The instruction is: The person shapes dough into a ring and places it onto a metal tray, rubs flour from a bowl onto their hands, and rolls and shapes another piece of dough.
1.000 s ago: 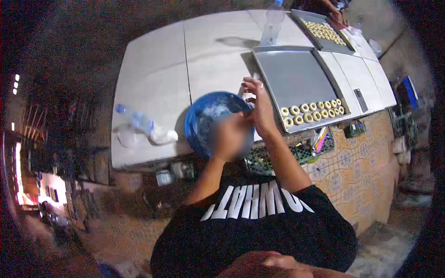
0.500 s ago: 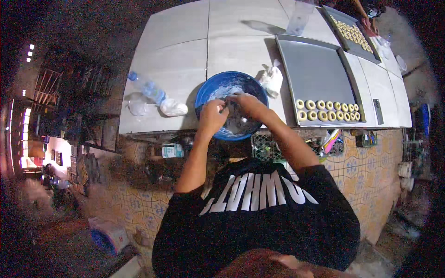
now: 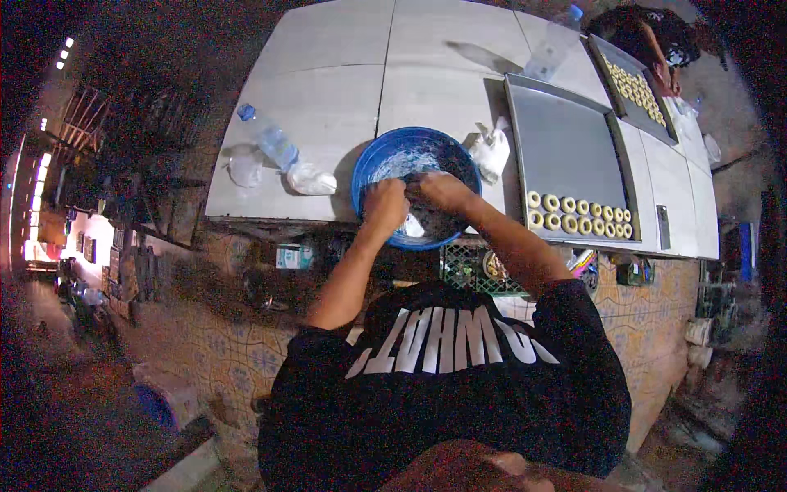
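Both of my hands are inside a round blue basin (image 3: 365, 160) at the table's near edge. White, floury residue is smeared over its inner wall. My left hand (image 3: 387, 202) is closed, knuckles up, at the basin's left side. Beside it, my right hand (image 3: 441, 192) is closed too, with the fingers curled down. Whatever they grip is hidden beneath the fingers. A small white piece (image 3: 413, 226) shows just below the left hand; I cannot tell whether it is held or lies in the basin.
Right of the basin are a white plastic bag (image 3: 490, 152) and a metal tray (image 3: 566, 139) with two rows of dough rings (image 3: 583, 207). Another tray of rings (image 3: 635, 90) lies near a co-worker's hands (image 3: 668, 80). At left are a plastic bottle (image 3: 270, 139) and a white bag (image 3: 311, 179).
My two hands have drawn closer together and their fingers have curled in. The white piece now shows nearer my left hand. The whole view has shifted and tilted slightly.
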### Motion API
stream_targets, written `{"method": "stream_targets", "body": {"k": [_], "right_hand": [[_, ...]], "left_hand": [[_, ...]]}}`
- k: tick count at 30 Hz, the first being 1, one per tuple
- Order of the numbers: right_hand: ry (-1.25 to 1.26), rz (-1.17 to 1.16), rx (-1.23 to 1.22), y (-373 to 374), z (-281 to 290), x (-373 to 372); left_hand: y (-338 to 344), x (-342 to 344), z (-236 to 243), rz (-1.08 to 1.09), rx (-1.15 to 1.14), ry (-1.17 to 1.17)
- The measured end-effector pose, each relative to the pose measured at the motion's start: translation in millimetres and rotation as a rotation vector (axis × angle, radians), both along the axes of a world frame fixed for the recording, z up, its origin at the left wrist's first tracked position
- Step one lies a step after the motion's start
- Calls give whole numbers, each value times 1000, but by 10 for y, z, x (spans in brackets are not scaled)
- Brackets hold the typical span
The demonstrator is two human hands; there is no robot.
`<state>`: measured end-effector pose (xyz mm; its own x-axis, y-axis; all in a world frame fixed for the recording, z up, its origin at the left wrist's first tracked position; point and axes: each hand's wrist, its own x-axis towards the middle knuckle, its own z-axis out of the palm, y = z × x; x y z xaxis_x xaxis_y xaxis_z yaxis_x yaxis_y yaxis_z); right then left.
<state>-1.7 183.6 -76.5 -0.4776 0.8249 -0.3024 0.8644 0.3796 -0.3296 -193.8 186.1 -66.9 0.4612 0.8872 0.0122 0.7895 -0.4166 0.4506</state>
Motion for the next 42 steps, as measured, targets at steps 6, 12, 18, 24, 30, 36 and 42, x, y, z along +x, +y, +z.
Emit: {"method": "stream_targets", "body": {"k": [6, 12, 18, 24, 30, 36, 42], "right_hand": [[151, -118, 4, 44, -112, -81], [250, 48, 159, 170, -646, 372], [177, -23, -18, -18, 70, 12], [187, -45, 88, 72, -132, 3], [258, -220, 165, 222, -567, 158], [447, -386, 189, 228, -270, 99], [886, -475, 230, 230, -297, 364]], "left_hand": [[-3, -85, -38, -17, 16, -6], [56, 123, -227, -73, 42, -80], [13, -27, -127, -12, 109, -36], [22, -66, -45, -102, 77, -9], [93, 63, -141, -193, 140, 58], [78, -49, -249, -205, 109, 80], [146, 87, -176, -192, -82, 83]]}}
